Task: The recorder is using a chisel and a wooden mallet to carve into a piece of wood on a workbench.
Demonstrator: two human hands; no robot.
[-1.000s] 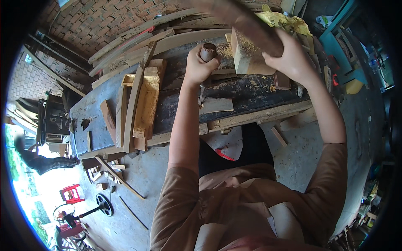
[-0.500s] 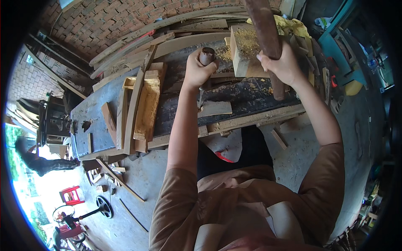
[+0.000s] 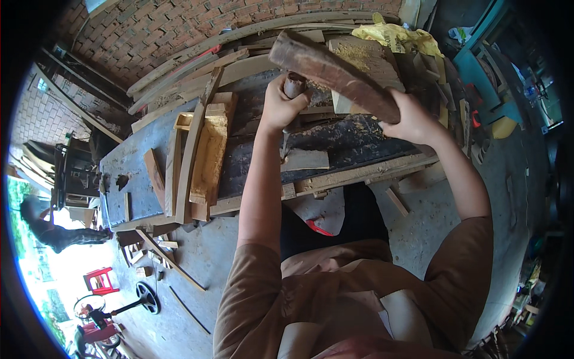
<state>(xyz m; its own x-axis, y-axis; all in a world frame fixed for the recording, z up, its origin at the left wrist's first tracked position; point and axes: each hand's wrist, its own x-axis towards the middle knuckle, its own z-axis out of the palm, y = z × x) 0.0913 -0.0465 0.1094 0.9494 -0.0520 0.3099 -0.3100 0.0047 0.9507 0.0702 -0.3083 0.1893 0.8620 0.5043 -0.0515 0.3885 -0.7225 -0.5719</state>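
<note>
My left hand (image 3: 280, 105) is closed around the wooden handle of a chisel (image 3: 295, 85), held upright with its metal tip at a small flat board (image 3: 308, 160) on the dark bench top. My right hand (image 3: 411, 119) grips the end of a thick brown wooden club (image 3: 335, 73), which slants up and leftward above the chisel handle; I cannot tell whether they touch. Behind the club stands a pale wood block (image 3: 345, 102) strewn with shavings. Left of my hands, long strips (image 3: 197, 149) lie beside a yellowish wooden trough (image 3: 212, 155).
The bench (image 3: 137, 167) holds planks (image 3: 239, 30) at the back and a yellow sack (image 3: 400, 39). A teal metal frame (image 3: 478, 42) is at right. Offcuts (image 3: 185, 269) and a red stool (image 3: 100, 280) are on the floor; another person (image 3: 48, 230) bends at far left.
The club has swung from upright, half a second ago, down and leftward over the chisel, and my right hand has moved lower. My left hand stays about where it was.
</note>
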